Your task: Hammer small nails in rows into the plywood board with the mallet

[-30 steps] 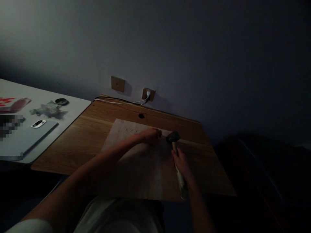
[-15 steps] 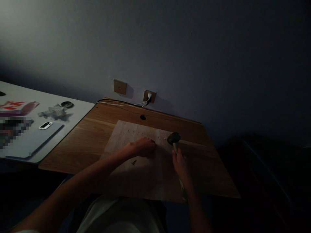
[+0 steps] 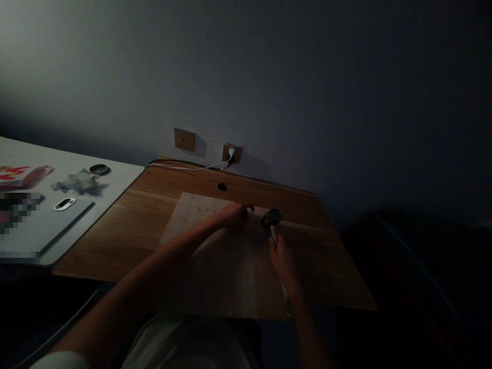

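Observation:
My right hand [image 3: 283, 258] is closed around the handle of a hammer [image 3: 272, 219] with a dark, rounded head. The hammer head hangs over the right part of a thin wooden board [image 3: 238, 287]. My left hand [image 3: 235, 215] is over the far part of the board, left of the hammer head. Its fingers are bent in and one reaches forward, curled at the tip; what they pinch, if anything, is too small and dark to make out. Left of that hand, a few tiny dark points [image 3: 208, 209] mark the board near its far edge.
The board lies on a wooden desk [image 3: 134, 215] with a cable hole [image 3: 222, 187]. Cables run along the back to a wall socket [image 3: 232, 153]. A white table [image 3: 115, 177] at left holds a grey laptop-like slab [image 3: 49, 230], a white oval device [image 3: 64, 204] and crumpled plastic [image 3: 82, 182].
My left hand has moved forward and slightly right over the board, and one finger now sticks out. The hammer stays in my right hand, nearly in place. The view has shifted a little.

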A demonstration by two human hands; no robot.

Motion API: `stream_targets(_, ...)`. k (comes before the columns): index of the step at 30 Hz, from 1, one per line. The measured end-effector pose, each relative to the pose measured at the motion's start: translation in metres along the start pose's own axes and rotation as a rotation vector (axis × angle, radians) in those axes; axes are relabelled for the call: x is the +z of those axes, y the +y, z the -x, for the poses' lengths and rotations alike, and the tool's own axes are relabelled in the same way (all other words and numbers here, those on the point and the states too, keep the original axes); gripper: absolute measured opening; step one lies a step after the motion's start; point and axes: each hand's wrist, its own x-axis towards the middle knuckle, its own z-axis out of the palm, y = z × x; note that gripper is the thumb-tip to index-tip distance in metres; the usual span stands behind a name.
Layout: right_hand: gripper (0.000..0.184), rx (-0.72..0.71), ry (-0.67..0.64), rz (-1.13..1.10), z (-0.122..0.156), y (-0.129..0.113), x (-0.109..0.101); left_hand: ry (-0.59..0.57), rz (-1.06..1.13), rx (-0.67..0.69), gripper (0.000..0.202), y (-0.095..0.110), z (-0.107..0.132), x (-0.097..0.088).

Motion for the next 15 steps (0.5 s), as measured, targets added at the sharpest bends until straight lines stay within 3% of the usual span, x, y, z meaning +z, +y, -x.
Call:
stream_targets(6,0.052,0.022,-0.029,0.07,0.001,-0.001,-0.002,0.126,0.127,0.032,0.021,-0.013,-0.002,0.018)
stream_targets(15,0.055,0.048,-0.088,0.094,0.0,-0.012,-0.01,0.155,0.125,0.028,0.019,-0.018,0.0,0.019)
